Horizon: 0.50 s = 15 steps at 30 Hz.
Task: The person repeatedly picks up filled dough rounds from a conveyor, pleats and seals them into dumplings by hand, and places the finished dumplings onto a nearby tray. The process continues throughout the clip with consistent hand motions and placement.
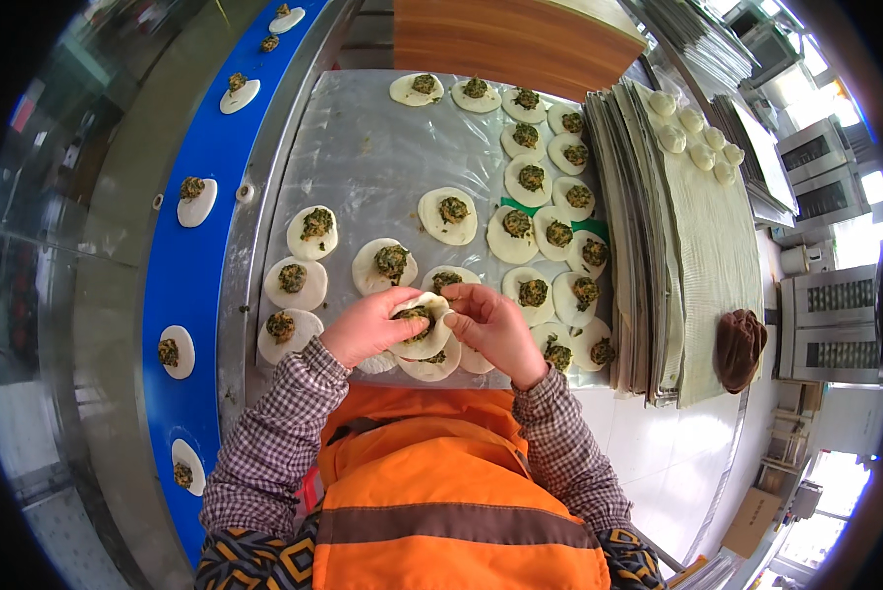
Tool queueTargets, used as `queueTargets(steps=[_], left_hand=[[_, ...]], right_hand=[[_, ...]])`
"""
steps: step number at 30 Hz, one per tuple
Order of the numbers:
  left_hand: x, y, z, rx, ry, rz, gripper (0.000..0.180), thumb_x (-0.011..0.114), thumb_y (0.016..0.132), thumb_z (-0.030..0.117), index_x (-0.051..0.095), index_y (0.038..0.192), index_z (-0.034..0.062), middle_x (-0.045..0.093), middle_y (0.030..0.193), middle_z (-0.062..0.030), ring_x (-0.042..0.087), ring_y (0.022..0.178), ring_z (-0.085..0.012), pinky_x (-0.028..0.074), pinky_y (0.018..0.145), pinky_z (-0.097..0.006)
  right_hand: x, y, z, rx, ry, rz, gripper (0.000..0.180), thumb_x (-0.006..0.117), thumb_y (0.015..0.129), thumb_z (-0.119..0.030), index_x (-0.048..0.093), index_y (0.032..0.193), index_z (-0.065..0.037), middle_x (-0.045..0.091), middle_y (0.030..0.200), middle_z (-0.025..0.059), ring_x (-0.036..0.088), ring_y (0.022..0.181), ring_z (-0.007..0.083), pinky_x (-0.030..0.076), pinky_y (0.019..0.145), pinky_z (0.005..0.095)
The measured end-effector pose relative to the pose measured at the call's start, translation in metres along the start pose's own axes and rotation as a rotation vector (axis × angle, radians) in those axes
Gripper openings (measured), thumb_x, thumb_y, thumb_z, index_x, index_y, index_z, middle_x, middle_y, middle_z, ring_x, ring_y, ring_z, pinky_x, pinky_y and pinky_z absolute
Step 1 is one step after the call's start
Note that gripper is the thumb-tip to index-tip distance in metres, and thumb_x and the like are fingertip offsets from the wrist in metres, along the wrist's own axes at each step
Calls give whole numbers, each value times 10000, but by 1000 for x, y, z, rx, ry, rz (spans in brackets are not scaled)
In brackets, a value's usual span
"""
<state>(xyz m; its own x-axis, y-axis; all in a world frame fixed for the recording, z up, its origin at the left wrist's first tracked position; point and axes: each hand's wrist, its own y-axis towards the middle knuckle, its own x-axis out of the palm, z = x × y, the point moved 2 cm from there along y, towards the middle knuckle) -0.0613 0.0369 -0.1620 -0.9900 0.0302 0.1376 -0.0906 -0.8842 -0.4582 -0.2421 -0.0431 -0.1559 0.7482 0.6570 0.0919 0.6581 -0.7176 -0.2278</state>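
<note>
My left hand (367, 326) and my right hand (490, 326) meet over the near edge of a plastic-covered work table (372, 157). Between them they hold one round dough wrapper (424, 330) with a mound of dark green filling, its edge folded up by my fingers. Right under my hands lie more filled wrappers (433, 368). Several other filled wrappers (448, 214) are spread flat across the table, most of them crowded at its right side.
A blue conveyor belt (181, 285) curves along the left and carries several filled wrappers (196, 201). A stack of lined trays (658, 246) stands on the right, the top one with several shaped dumplings (697, 138). A brown cap (738, 346) lies by the trays. Steel ovens (835, 315) stand far right.
</note>
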Motion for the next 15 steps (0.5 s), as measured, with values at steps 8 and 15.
queueTargets(steps=[8,15], left_hand=[[2,6,25,8,529,-98,368,621,929,156,546,1269,36,647,1124,-72,628,994,-134,527,794,-262],[0,3,5,-46,-224,2,348,593,946,172,544,1275,67,635,1113,-63,659,964,-147,607,680,-277]], right_hand=[[2,-2,1,-84,-191,0,144,672,870,-22,625,997,24,606,778,-3,533,647,67,463,581,230],[4,-8,-6,-135,-421,68,125,682,860,-22,621,958,28,637,748,47,604,624,90,482,581,235]])
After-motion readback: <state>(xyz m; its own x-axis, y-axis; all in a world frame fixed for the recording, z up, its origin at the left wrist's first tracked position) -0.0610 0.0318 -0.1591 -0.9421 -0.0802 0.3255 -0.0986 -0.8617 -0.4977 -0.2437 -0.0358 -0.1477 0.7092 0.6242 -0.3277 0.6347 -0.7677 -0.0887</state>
